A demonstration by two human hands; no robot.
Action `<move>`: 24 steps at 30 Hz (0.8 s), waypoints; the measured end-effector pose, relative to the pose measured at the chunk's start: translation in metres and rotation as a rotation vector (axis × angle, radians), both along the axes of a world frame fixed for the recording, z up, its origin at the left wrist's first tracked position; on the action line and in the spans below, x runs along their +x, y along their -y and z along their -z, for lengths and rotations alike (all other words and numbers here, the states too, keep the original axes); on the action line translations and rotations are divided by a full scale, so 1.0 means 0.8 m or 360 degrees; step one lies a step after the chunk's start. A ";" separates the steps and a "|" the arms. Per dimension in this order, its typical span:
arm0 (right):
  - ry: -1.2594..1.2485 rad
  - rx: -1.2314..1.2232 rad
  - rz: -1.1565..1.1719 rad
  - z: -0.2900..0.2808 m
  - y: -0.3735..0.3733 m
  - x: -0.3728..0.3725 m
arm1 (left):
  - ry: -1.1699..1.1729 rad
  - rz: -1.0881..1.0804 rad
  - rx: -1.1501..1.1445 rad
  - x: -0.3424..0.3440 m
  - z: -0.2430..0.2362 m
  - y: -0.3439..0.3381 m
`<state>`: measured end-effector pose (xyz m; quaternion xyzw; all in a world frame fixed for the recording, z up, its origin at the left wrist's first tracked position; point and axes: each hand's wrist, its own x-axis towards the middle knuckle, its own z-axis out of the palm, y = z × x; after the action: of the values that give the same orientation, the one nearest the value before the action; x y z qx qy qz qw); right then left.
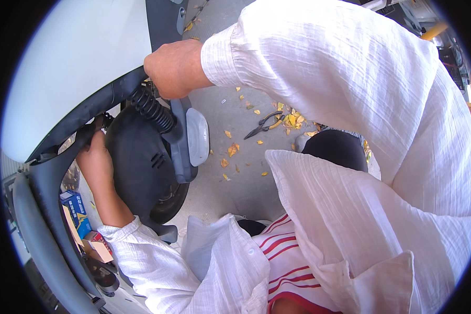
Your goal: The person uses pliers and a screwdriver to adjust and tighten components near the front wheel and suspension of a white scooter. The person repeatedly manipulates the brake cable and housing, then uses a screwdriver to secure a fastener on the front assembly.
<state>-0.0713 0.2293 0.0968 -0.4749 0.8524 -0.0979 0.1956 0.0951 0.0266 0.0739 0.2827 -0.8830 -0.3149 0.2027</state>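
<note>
My right hand [171,69] is curled at the edge of a white scooter body panel [76,57] and its dark lower trim, at the top of a black coil shock [150,110]; whatever its fingers hold is hidden. My left hand [94,152] reaches up under the trim on the other side of the black rear mudguard [133,157], its fingertips among dark parts, so I cannot make out what they grip. A clear lens [198,136] on a grey housing sits below the shock, and part of the tyre [170,204] shows beneath the mudguard.
Long-nosed pliers with yellow-and-black handles [264,125] lie among fallen leaves on the concrete floor [220,193]. A blue box [74,214] and an opened carton [97,246] are at the left behind the scooter. My dark-clad knee [335,149] is at the right.
</note>
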 end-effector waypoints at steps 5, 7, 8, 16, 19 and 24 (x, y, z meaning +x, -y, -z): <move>-0.0194 -0.0029 -0.0208 -0.002 -0.007 0.002 | 0.0126 0.0198 0.0203 0.004 0.009 0.003; -0.0521 0.0161 -0.0522 -0.016 0.004 0.014 | 0.0249 0.0273 0.0348 0.001 0.033 -0.005; -0.0712 0.0251 -0.0762 -0.022 0.010 0.018 | 0.0312 0.0406 0.0311 -0.006 0.032 -0.017; -0.1286 0.0365 -0.1537 -0.010 0.032 0.015 | 0.0193 0.0444 0.0978 -0.045 0.031 -0.060; -0.1210 0.0403 -0.1365 -0.004 0.022 0.015 | 0.0096 0.0558 0.0994 -0.052 0.049 -0.063; -0.0738 0.0141 -0.0753 -0.001 0.018 0.025 | 0.0178 0.0628 0.0856 -0.038 0.053 -0.030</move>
<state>-0.0517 0.2151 0.0975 -0.6603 0.7438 0.0980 0.0341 0.0643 0.0509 0.0317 0.1665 -0.8158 -0.5538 0.0072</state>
